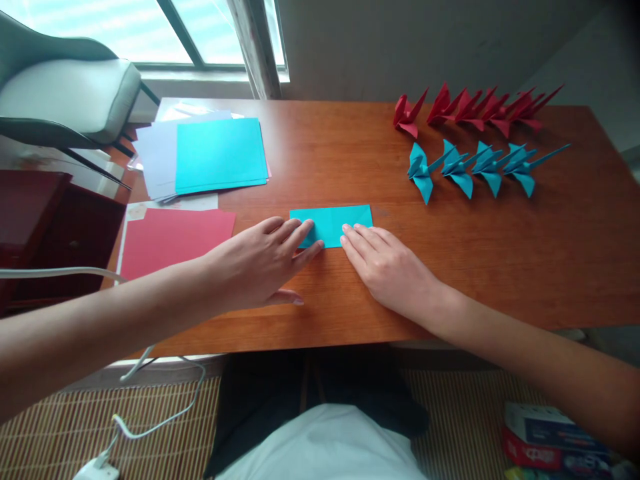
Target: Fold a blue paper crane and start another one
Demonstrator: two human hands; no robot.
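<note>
A blue sheet of origami paper (pixel 331 224), folded into a long rectangle, lies flat on the wooden table with faint creases showing. My left hand (pixel 270 260) rests over its left end, fingers stretched out and spread, thumb apart from the paper. On the lower right part of the sheet, my right hand (pixel 387 263) lies flat with its fingers stretched and side by side. Neither hand grips the sheet. Its lower corners are partly hidden beneath the fingers.
Red paper cranes (pixel 467 110) stand in a row at the back right, with blue paper cranes (pixel 463 170) in front. Blue sheets (pixel 220 157) over white paper and red sheets (pixel 175 240) lie at left. A white cable (pixel 170 420) hangs near the table's front edge (pixel 300 343).
</note>
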